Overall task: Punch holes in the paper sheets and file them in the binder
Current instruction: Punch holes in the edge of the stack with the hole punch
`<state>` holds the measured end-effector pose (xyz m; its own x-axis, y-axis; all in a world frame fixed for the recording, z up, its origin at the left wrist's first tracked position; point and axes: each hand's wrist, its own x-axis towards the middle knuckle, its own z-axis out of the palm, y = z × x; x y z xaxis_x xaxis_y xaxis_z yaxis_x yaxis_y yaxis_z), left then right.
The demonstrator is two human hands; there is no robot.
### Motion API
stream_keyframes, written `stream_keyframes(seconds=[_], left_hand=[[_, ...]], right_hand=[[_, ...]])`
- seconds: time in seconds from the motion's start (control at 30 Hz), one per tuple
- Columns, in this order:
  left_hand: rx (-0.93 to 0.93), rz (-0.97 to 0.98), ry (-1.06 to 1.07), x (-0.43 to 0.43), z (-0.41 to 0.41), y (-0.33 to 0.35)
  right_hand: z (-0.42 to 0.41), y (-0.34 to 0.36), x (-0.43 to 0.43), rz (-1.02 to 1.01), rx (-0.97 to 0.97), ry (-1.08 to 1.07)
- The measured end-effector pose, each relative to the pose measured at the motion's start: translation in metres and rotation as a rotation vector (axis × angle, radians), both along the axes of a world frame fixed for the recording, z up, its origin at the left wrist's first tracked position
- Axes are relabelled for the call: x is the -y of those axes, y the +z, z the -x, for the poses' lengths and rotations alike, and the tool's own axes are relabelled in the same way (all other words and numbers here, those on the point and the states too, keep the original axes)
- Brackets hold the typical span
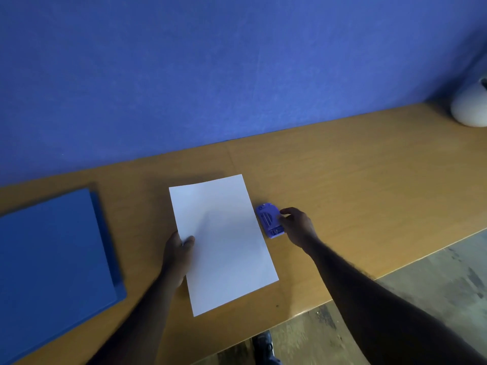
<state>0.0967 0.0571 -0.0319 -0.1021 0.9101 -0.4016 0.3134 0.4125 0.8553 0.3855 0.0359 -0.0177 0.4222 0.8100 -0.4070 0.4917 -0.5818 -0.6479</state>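
Note:
White paper sheets (226,241) lie in a stack in the middle of the wooden desk (355,180). My left hand (178,252) grips the stack's left edge, thumb on top. A small purple hole punch (269,219) sits on the desk right against the paper's right edge. My right hand (297,226) rests on the punch's right side, fingers curled around it. A closed blue binder (52,262) lies flat at the left of the desk, apart from the paper.
A blue wall (237,75) runs along the desk's back edge. A white rounded object (470,106) stands at the far right corner. The desk's front edge slants from lower left to right, with grey floor (434,280) and a shoe (263,343) below it.

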Motion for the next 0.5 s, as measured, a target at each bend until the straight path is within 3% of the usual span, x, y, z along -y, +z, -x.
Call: stream_keyframes(seconds=[0.5], left_hand=[[0.002,0.021,-0.019,0.0,-0.023,-0.016]], right_hand=[[0.005,-0.007,0.003,-0.059,-0.088,-0.046]])
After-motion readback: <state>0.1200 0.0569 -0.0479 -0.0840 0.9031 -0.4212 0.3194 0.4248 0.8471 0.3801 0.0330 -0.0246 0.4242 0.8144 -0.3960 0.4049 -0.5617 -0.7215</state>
